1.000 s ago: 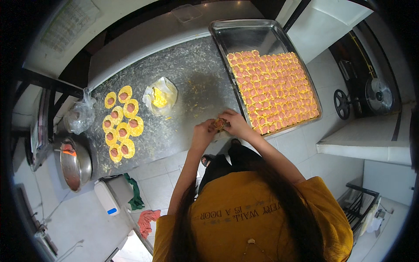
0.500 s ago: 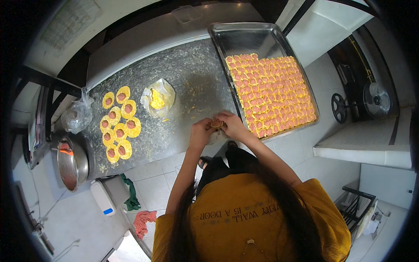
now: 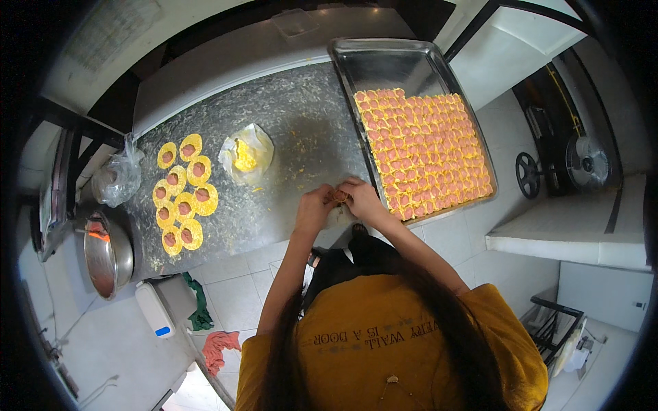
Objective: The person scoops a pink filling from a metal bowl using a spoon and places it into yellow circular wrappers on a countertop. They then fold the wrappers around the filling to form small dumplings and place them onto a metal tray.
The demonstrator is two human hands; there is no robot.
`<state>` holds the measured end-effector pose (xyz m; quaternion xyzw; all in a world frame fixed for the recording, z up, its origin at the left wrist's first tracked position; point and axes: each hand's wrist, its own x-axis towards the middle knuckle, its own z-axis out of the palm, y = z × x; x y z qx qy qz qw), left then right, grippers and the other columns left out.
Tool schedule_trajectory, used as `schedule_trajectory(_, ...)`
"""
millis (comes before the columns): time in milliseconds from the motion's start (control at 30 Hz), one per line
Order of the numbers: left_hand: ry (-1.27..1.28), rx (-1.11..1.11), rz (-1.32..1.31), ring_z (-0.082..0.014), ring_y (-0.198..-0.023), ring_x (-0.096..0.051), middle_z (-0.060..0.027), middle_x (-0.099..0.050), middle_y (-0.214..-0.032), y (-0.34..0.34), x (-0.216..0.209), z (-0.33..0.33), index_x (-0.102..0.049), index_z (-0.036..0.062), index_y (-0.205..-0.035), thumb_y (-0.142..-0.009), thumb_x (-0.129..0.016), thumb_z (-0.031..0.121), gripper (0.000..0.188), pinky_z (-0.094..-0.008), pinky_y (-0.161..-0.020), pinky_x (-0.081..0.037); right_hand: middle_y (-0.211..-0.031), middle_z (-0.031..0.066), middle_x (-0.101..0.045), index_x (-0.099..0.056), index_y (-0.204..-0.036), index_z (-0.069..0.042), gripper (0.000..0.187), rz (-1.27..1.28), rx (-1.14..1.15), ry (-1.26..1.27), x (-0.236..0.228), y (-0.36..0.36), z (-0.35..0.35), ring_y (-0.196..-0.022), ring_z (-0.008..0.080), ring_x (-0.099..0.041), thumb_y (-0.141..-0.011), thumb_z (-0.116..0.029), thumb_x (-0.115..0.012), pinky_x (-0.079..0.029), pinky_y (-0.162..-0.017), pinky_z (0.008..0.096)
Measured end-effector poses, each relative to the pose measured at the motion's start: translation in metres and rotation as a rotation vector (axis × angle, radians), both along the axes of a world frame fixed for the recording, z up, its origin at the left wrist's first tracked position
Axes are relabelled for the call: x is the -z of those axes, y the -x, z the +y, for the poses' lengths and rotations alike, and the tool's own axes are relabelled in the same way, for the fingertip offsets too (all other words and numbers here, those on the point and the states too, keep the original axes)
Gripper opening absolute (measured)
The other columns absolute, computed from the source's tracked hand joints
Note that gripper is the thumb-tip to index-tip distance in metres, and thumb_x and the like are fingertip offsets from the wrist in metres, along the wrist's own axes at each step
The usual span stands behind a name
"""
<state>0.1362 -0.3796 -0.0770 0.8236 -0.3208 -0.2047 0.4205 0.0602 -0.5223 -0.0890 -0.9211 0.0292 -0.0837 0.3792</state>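
Dumpling (image 3: 337,197), small and yellow-wrapped with a pink filling, sits pinched between both hands at the counter's (image 3: 288,116) near edge. It looks light, soft and easily torn, so I judge it is best taken by the wrapper's rim with the fingertips, not squeezed at the filling. Going left to right: a steel bowl (image 3: 106,257), a clear bag (image 3: 118,179), flat filled wrappers (image 3: 184,195) laid out, a bag of yellow wrappers (image 3: 245,156), then the left hand (image 3: 315,207) and right hand (image 3: 362,198), both closed on the dumpling, and a steel tray (image 3: 384,65) packed with finished ones.
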Motion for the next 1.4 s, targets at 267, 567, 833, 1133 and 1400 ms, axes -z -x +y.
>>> schedule_trajectory(267, 0.073, -0.006, -0.029, -0.0287, -0.072, -0.063, -0.0149, -0.062, -0.078, -0.002, 0.01, 0.002, -0.057, 0.0031, -0.086, -0.067, -0.067, 0.003, 0.022, -0.0367, -0.063, -0.048, -0.095, 0.0144, -0.055, -0.058, -0.093, -0.004, 0.027, 0.065, 0.077, 0.025, -0.007, 0.0, 0.005, -0.088, 0.035, -0.054, -0.066, -0.002, -0.06, -0.045, -0.073, 0.0404)
schedule_trajectory(567, 0.033, -0.12, -0.026, -0.0223, -0.066, -0.063, -0.0128, -0.064, -0.076, 0.0, 0.005, 0.018, -0.06, 0.0022, -0.086, -0.072, -0.064, 0.005, 0.015, -0.0308, -0.061, -0.049, -0.094, 0.0157, -0.055, -0.057, -0.089, -0.002, 0.022, -0.057, -0.022, 0.108, 0.005, -0.004, 0.007, -0.091, 0.0364, -0.051, -0.067, -0.002, -0.052, -0.043, -0.078, 0.0423)
schedule_trajectory(833, -0.006, -1.034, -0.43, -0.02, -0.06, -0.059, -0.0097, -0.063, -0.07, -0.022, 0.049, 0.192, -0.062, 0.0017, -0.091, -0.082, -0.056, 0.013, 0.015, -0.0337, -0.057, -0.048, -0.091, 0.0117, -0.061, -0.064, -0.086, -0.003, 0.025, -0.252, -0.016, -0.055, -0.03, -0.03, -0.093, -0.087, 0.0308, -0.057, -0.061, 0.002, -0.067, -0.046, -0.076, 0.0367)
schedule_trajectory(1133, -0.497, -1.48, -0.334, -0.0352, -0.072, -0.062, -0.0196, -0.064, -0.078, -0.068, 0.035, 0.23, -0.063, -0.0031, -0.082, -0.072, -0.068, 0.024, 0.03, -0.0426, -0.064, -0.049, -0.089, 0.0125, -0.065, -0.067, -0.094, -0.006, 0.032, 0.109, 0.442, 0.168, -0.053, -0.101, -0.318, -0.081, 0.0225, -0.063, -0.062, -0.004, -0.065, -0.049, -0.073, 0.0297)
schedule_trajectory(1400, -0.58, -1.679, -0.252, -0.0364, -0.073, -0.062, -0.0188, -0.064, -0.08, -0.075, 0.049, 0.252, -0.065, 0.0001, -0.075, -0.07, -0.071, 0.029, 0.03, -0.0448, -0.066, -0.05, -0.091, 0.0143, -0.065, -0.068, -0.087, -0.006, 0.027, 0.336, 0.175, 0.158, -0.026, -0.127, -0.328, -0.086, 0.0264, -0.062, -0.064, -0.001, -0.055, -0.048, -0.076, 0.0306)
